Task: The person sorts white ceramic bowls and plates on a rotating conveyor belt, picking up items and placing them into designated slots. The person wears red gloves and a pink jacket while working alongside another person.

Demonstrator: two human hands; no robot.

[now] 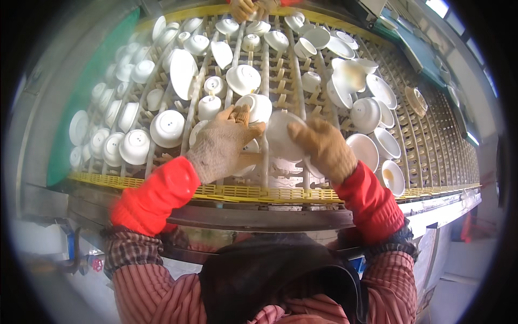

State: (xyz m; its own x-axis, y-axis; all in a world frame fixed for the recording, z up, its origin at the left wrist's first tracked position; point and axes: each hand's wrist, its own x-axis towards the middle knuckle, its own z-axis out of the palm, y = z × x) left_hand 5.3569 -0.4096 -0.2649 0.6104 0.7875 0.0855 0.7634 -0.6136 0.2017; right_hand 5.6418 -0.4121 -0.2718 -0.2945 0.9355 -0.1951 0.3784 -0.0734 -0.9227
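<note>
My left hand (224, 146), in a tan knit glove, is over the pegged conveyor with its thumb and fingers apart. Its fingertips reach the near edge of an upturned white bowl (258, 107); whether they press on it I cannot tell. My right hand (326, 148), gloved alike, pinches the right edge of a blurred white dish (281, 141) tilted between my hands. Its far-side fingers are partly hidden. Just beyond my left hand stand a small white cup (209, 108) and another upturned bowl (243, 80). A rounder bowl (167, 128) rests to the left.
Many white bowls, cups and plates lie across the peg conveyor (442, 156). A yellow strip (259, 193) edges its near side. At the far edge are a co-worker's gloved hands (251, 9). A green sheet (70, 135) borders the left; a brownish bowl (416, 101) lies far right.
</note>
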